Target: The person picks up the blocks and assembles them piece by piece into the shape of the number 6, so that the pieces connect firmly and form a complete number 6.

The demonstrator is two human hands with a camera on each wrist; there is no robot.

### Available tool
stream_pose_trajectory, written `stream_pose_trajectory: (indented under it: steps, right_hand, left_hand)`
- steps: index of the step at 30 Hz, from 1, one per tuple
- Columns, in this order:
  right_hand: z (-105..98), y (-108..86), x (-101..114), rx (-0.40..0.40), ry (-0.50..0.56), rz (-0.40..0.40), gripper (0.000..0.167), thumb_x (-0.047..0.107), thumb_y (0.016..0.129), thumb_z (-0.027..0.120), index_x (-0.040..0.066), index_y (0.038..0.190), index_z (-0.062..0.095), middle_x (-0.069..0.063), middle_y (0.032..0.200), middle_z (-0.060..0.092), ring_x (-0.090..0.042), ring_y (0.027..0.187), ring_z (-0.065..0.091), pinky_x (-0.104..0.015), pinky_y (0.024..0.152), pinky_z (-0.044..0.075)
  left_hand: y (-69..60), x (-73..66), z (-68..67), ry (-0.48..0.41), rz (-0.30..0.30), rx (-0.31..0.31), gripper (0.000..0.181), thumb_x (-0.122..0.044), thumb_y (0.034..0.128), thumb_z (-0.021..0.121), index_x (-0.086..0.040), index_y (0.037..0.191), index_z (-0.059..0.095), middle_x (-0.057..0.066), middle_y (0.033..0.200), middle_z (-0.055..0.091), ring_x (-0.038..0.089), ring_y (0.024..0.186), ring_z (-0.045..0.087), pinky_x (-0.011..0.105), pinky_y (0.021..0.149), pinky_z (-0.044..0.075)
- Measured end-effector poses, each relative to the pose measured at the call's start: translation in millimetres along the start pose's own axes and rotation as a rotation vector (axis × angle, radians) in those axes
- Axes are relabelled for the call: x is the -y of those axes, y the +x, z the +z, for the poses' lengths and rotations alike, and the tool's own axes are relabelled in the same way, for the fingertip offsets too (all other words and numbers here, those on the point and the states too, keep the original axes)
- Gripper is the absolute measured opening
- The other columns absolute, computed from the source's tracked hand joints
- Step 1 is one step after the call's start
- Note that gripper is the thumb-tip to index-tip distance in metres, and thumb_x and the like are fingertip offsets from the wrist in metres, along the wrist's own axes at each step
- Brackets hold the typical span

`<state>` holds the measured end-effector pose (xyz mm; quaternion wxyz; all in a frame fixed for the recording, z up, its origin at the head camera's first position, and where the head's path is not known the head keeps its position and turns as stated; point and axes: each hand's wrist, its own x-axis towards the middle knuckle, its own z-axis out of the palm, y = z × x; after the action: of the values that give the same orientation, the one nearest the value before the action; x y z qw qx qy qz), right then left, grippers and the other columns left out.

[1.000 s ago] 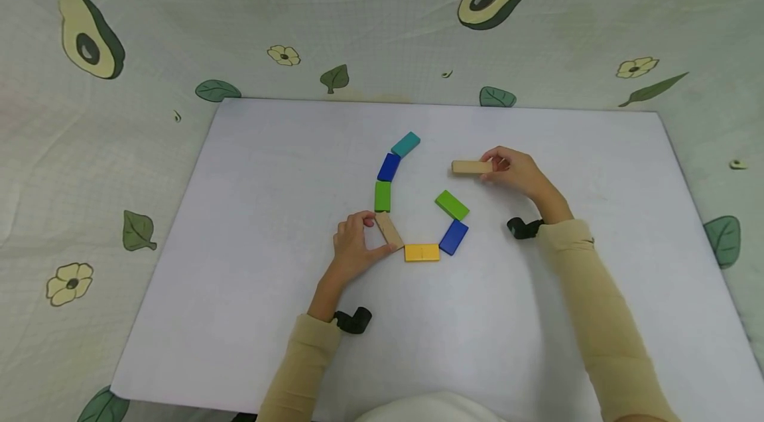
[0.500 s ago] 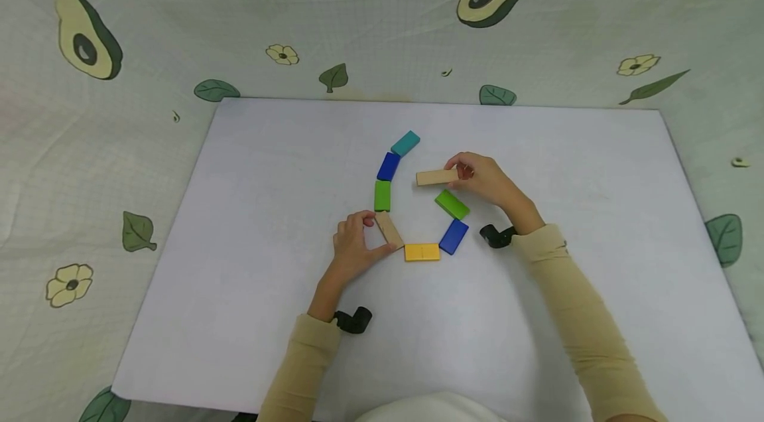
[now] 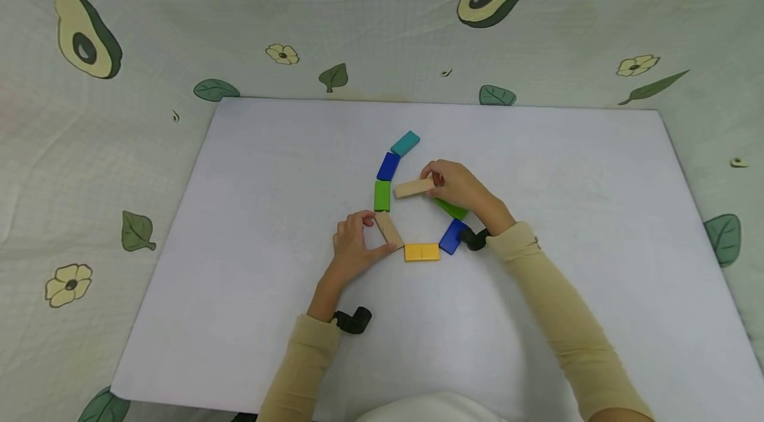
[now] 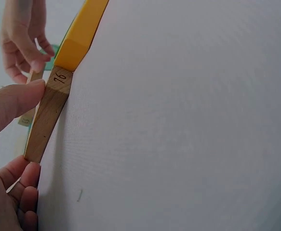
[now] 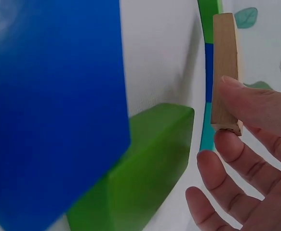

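Note:
In the head view, my left hand (image 3: 353, 249) holds a plain wooden block (image 3: 389, 230) by its ends, thumb at the near end. The left wrist view shows this block (image 4: 49, 113) with handwritten marks, its end against the yellow block (image 4: 77, 43). My right hand (image 3: 458, 184) pinches another wooden block (image 3: 412, 188) over the space inside a curved row of blocks. In the right wrist view, thumb and index finger grip that block (image 5: 224, 57) near one end; the other fingers stay off it. Beneath the right hand lies a green block (image 3: 451, 210), partly hidden.
The row's left side has a green block (image 3: 382, 196), a blue block (image 3: 388, 166) and a teal block (image 3: 406, 143). A yellow block (image 3: 422, 252) and another blue block (image 3: 451, 236) continue it at the bottom right. Everything lies on a white tabletop (image 3: 251, 223).
My right hand has moved left and slightly nearer with its wooden block, from right of the row to inside it, the block tilting a little. My left hand has stayed put.

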<state>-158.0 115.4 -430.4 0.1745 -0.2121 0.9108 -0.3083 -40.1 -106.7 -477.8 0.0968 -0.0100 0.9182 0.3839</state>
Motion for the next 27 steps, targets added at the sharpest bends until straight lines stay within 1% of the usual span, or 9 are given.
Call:
stream_pose_trajectory:
  steps: [8,12,15,21,27]
  right_hand:
    - [5.7,5.9,0.8,0.014,-0.034,0.006,0.030,0.012,0.083,0.068,0.006,0.111,0.059,-0.008,0.082,0.052,-0.021,0.076,0.046,-0.032,0.069,0.037]
    - [7.7,7.2,0.5,0.037,-0.044,0.011,0.028,0.012,0.084,0.067,0.005,0.111,0.061,-0.009,0.083,0.054,-0.021,0.077,0.047,-0.033,0.070,0.039]
    - [7.6,7.5,2.2,0.051,-0.044,0.022,0.027,0.012,0.085,0.066,0.005,0.110,0.062,-0.010,0.086,0.056,-0.022,0.080,0.048,-0.034,0.073,0.040]
    - [7.0,7.9,4.4,0.055,-0.049,0.055,0.026,0.013,0.086,0.066,0.005,0.111,0.063,-0.011,0.091,0.058,-0.023,0.083,0.049,-0.035,0.076,0.042]
    - [6.3,7.8,4.7,0.069,-0.023,0.072,0.027,0.012,0.086,0.065,0.004,0.112,0.061,-0.013,0.094,0.059,-0.025,0.085,0.050,-0.038,0.079,0.043]
  left_hand:
    - [0.4,-0.3,0.3,0.005,0.000,-0.002,0.070,-0.041,0.0736,0.075,-0.013,0.127,0.039,0.005,0.110,0.047,0.024,0.104,0.038,0.040,0.084,0.027]
    - [0.6,0.0,0.3,-0.003,0.007,-0.005,0.070,-0.041,0.0737,0.075,-0.012,0.126,0.039,0.006,0.110,0.047,0.025,0.104,0.038,0.041,0.083,0.027]
    - [0.8,0.2,0.1,-0.005,0.008,-0.006,0.070,-0.041,0.0737,0.075,-0.012,0.126,0.038,0.006,0.109,0.046,0.025,0.104,0.038,0.041,0.083,0.027]
    - [1.3,0.8,0.6,-0.003,0.006,-0.004,0.070,-0.042,0.0739,0.075,-0.013,0.126,0.038,0.005,0.109,0.046,0.024,0.104,0.038,0.040,0.084,0.027]
    - [1.0,1.3,0.8,-0.004,0.008,-0.002,0.070,-0.041,0.0739,0.075,-0.013,0.126,0.038,0.005,0.110,0.046,0.024,0.103,0.038,0.039,0.083,0.027]
